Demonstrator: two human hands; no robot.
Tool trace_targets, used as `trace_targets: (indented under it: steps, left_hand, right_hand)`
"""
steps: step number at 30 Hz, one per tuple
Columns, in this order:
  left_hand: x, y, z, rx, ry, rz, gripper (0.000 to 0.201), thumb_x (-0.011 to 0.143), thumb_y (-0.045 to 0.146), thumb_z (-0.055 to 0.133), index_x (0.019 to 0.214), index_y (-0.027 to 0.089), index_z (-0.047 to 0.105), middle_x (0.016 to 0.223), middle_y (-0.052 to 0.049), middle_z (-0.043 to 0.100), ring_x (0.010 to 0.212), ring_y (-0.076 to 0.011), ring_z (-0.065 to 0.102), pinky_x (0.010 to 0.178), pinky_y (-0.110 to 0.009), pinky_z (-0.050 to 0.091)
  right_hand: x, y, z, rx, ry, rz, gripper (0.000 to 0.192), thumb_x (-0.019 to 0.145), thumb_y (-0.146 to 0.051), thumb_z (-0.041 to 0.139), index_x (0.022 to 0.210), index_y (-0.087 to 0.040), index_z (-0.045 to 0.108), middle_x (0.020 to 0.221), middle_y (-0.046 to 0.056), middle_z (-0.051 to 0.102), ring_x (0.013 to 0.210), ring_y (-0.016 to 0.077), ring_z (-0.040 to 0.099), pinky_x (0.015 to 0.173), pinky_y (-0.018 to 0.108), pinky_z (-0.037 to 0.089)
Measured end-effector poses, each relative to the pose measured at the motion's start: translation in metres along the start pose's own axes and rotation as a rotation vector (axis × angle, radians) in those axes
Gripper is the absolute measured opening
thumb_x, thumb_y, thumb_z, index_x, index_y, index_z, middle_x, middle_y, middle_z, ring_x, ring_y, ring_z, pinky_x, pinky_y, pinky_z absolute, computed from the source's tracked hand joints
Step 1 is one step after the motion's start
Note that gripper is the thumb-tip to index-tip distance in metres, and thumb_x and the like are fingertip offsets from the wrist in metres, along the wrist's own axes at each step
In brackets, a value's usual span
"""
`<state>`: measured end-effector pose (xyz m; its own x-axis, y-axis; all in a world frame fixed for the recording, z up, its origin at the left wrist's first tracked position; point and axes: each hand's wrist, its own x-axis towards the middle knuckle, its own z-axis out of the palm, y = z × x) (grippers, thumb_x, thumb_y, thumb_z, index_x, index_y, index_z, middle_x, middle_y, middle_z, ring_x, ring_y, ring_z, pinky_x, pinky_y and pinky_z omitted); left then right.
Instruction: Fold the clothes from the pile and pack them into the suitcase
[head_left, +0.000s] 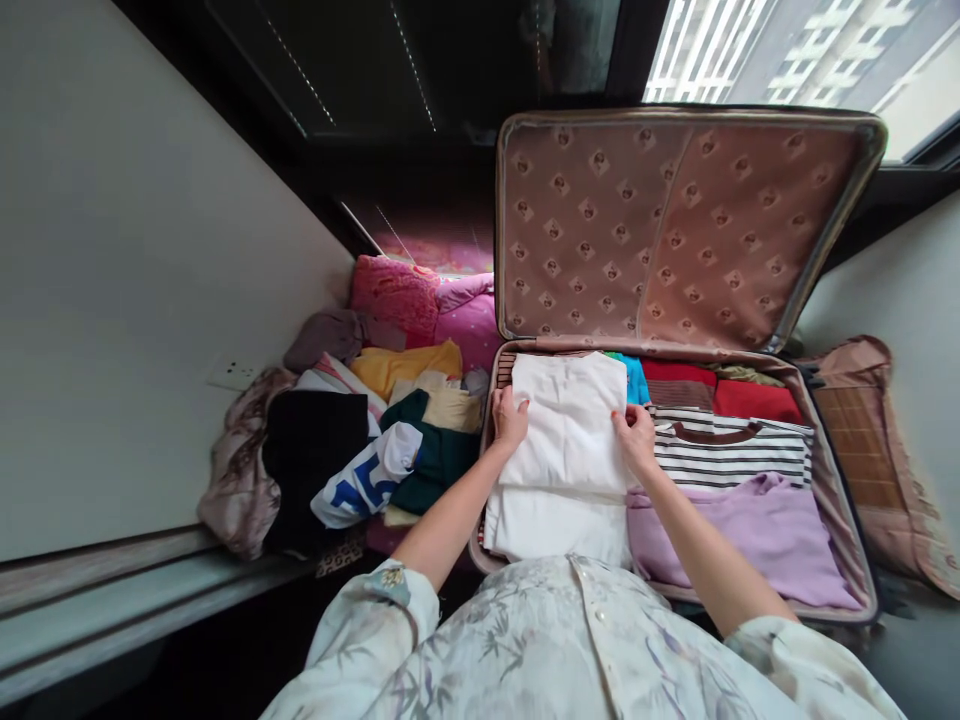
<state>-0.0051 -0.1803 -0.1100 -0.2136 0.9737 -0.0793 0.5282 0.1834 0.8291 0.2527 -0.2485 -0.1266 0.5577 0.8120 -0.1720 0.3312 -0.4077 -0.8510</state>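
While 2 hands (510, 418) (636, 436) grip a white garment (566, 430), open suitcase (840, 490), clothes pile (360, 420), white wall (112, 250).

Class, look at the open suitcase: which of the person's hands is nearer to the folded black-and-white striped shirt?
Right. The right hand rests on the folded white garment beside the folded black-and-white striped shirt. The left hand holds the garment's far edge.
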Motion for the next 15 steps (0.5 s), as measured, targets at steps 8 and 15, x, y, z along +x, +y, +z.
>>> trace_targets:
  steps: [8, 15]
  left_hand:
    - [-0.007, 0.001, -0.007, -0.144, -0.197, -0.367, 0.026, 0.076, 0.027, 0.080, 0.097, 0.014, 0.070, 0.101, -0.015, 0.074, 0.105, -0.0309, 0.069, 0.093, -0.039, 0.051]
    - [-0.004, 0.021, -0.037, -0.456, -0.336, -0.388, 0.043, 0.073, 0.043, 0.084, 0.098, 0.010, 0.070, 0.099, -0.016, 0.077, 0.089, -0.0256, 0.073, 0.080, -0.034, 0.057]
  right_hand:
    - [-0.009, -0.013, -0.008, 0.024, -0.181, 0.135, 0.039, 0.065, -0.054, 0.067, 0.080, -0.018, 0.064, 0.076, 0.004, 0.067, 0.071, 0.0199, 0.057, 0.066, 0.031, 0.044]
    - [-0.013, -0.050, -0.033, 0.399, -0.299, 0.287, 0.042, 0.052, -0.044, 0.083, 0.078, -0.020, 0.059, 0.068, 0.000, 0.068, 0.060, 0.0171, 0.060, 0.057, 0.029, 0.048]
